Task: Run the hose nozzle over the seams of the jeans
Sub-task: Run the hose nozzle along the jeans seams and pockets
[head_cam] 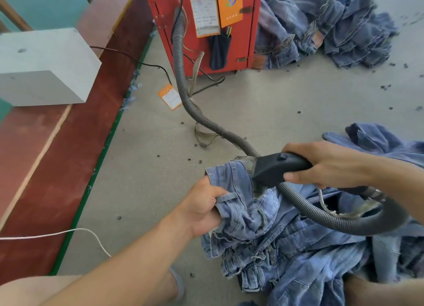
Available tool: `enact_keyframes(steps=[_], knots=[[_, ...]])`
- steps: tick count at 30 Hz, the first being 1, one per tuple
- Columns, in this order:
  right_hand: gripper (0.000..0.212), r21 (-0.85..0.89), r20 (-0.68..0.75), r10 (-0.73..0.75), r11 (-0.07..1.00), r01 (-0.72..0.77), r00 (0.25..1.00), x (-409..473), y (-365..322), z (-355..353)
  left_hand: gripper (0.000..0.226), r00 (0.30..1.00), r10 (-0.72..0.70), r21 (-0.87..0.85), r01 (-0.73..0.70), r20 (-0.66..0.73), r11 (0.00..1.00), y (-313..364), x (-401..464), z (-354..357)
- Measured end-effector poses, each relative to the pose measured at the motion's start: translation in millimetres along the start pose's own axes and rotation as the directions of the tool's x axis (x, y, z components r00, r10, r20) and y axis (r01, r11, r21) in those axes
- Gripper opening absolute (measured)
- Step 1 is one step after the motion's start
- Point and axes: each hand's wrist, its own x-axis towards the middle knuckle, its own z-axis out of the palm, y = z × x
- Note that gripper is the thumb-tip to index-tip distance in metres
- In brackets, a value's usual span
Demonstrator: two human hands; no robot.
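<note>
Light blue jeans (257, 218) lie bunched on my lap and the floor at the lower right. My left hand (202, 209) grips a fold of their denim near a belt loop and holds it up. My right hand (330, 165) grips the black hose nozzle (275, 170), whose tip presses down onto the raised denim just right of my left hand. A grey ribbed hose (183, 81) runs from the nozzle to the red machine, and another stretch of it loops under my right wrist.
A red machine (243, 30) with orange tags stands at the top middle. A heap of jeans (325, 25) lies behind it to the right. A white block (43, 67) sits on a red-brown platform (57, 168) at the left. Black and white cables and lint specks lie on the grey floor (275, 103).
</note>
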Motion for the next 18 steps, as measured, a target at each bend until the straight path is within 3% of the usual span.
enact_keyframes(steps=[3, 5, 8, 10, 12, 15, 17, 18], knots=[[0.011, 0.173, 0.007, 0.009, 0.985, -0.010, 1.000, 14, -1, 9, 0.061, 0.988, 0.057, 0.062, -0.066, 0.145, 0.996, -7, -5, 4], [0.010, 0.253, -0.073, 0.066, 0.966, -0.046, 0.995, 22, 0, 11, 0.060, 0.988, 0.075, 0.096, -0.089, 0.136, 0.991, -5, -5, 2], [0.013, 0.439, -0.195, 0.205, 0.893, -0.102, 0.959, 25, 10, 3, 0.055, 0.984, 0.088, 0.356, -0.138, 0.152, 0.924, -7, -9, 2], [0.012, 0.531, -0.135, 0.231, 0.838, -0.126, 0.964, 20, 16, -9, 0.059, 0.970, 0.136, 0.648, -0.236, 0.201, 0.724, -12, -10, 5], [0.012, 0.503, -0.022, 0.178, 0.853, -0.143, 0.984, 15, 17, -18, 0.066, 0.965, 0.140, 0.813, -0.262, 0.222, 0.519, -18, -9, 6], [0.011, 0.425, 0.127, 0.159, 0.883, -0.199, 0.979, 17, 9, -11, 0.052, 0.976, 0.109, 0.917, -0.216, 0.190, 0.335, -27, -7, 4], [0.012, 0.469, 0.093, 0.219, 0.851, -0.237, 0.971, 26, 8, 0, 0.033, 0.970, 0.104, 0.949, -0.238, 0.220, 0.209, -35, -9, 3], [0.015, 0.484, 0.033, 0.268, 0.839, -0.250, 0.963, 30, 9, 3, 0.034, 0.962, 0.102, 0.954, -0.266, 0.254, 0.140, -37, -10, 2]])
